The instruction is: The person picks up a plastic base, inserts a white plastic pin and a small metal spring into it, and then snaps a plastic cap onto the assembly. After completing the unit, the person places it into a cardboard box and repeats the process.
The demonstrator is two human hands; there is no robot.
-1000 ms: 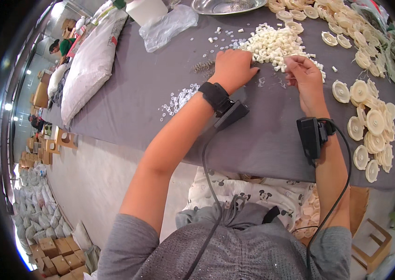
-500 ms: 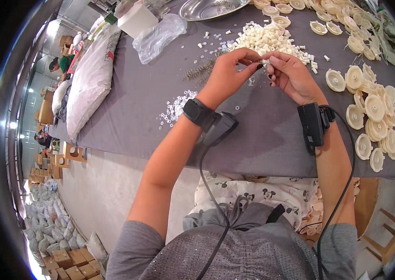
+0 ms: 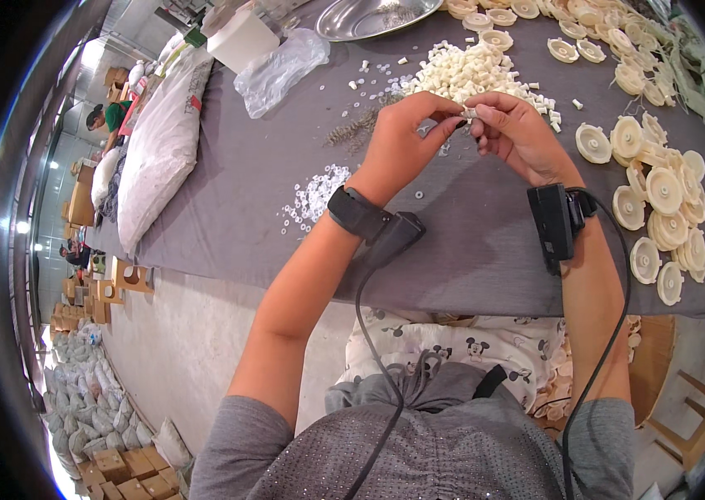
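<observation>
My left hand and my right hand meet above the table, thumbs and fingertips pinched together. Between them is a small cream plastic piece, gripped from both sides and mostly covered by the fingers. It resembles the short cream plastic pieces heaped just beyond my hands. Thin metal springs lie to the left of my left hand. Closer to me, beside the left wrist, is a scatter of small white washers.
Round cream plastic discs lie in groups along the right side. At the back stand a metal tray, a clear plastic bag and a white container. A large white sack rests on the left edge. Black cables hang from both wrist straps.
Both hands stay together over the same spot. Their fingertips have shifted slightly around the small piece, and the whole view has moved a little.
</observation>
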